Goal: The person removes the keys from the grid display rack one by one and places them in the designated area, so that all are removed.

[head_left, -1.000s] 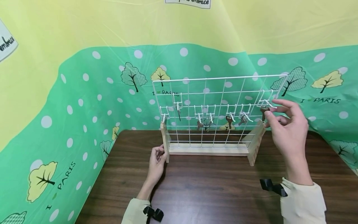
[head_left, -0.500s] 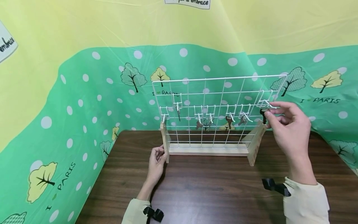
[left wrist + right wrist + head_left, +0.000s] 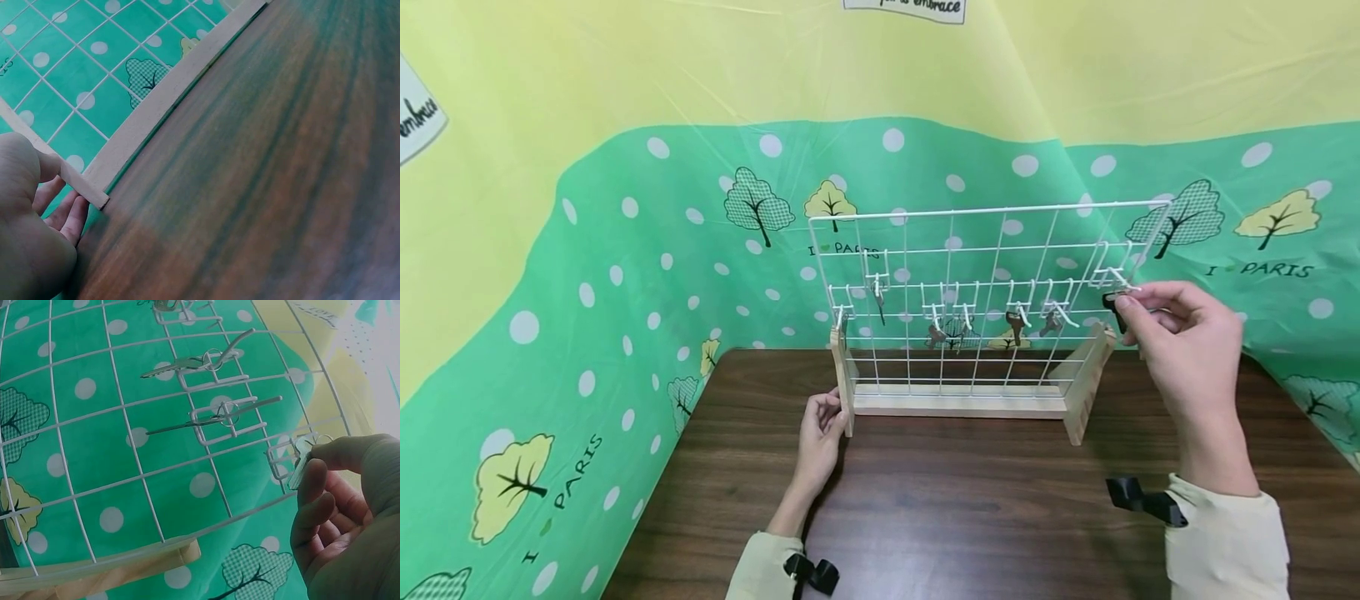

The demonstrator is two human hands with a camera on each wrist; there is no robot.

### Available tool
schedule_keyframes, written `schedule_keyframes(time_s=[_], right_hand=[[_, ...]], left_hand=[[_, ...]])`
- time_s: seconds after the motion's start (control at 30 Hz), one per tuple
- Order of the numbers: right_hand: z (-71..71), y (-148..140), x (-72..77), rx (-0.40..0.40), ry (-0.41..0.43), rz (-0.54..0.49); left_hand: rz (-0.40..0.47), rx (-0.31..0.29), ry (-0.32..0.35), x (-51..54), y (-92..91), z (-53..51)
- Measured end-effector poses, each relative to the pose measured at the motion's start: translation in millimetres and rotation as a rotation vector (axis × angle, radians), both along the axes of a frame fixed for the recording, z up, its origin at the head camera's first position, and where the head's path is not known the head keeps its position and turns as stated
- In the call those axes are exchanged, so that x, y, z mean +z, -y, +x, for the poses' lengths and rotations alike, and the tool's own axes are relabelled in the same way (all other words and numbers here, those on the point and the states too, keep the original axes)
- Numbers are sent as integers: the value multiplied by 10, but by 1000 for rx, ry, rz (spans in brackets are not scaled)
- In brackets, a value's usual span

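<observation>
A white wire grid rack stands on wooden feet. My left hand grips its left wooden side piece low down, thumb on one face and fingers behind, as the left wrist view shows. At the upper right, my right hand pinches a key between thumb and forefinger. This key hangs tilted just below a white hook; its ring shows by the fingertips in the right wrist view. Whether the ring is on the hook cannot be made out.
Other keys hang from hooks across the grid, among them a dark key, a key at the upper left and a key. The rack stands on a dark wooden table. A patterned green and yellow cloth surrounds it.
My right hand has moved a little right and down, still pinching the key, which has tilted with its lower end to the right. My left hand and the rack have kept their place.
</observation>
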State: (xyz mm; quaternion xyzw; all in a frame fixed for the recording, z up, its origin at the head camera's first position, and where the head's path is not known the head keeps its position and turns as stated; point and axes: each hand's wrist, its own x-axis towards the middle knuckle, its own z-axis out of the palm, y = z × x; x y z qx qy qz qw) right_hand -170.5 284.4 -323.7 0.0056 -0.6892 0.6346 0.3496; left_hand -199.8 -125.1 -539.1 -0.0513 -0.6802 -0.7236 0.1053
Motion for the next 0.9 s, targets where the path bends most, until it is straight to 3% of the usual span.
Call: schedule_keyframes(time_s=[0.47, 0.9], right_hand=[[34, 39, 40, 41, -39, -172], [102, 58, 35, 56, -114, -219]], left_hand=[[-7, -3, 0, -9, 8, 0], [-11, -7, -2, 0, 8, 6]])
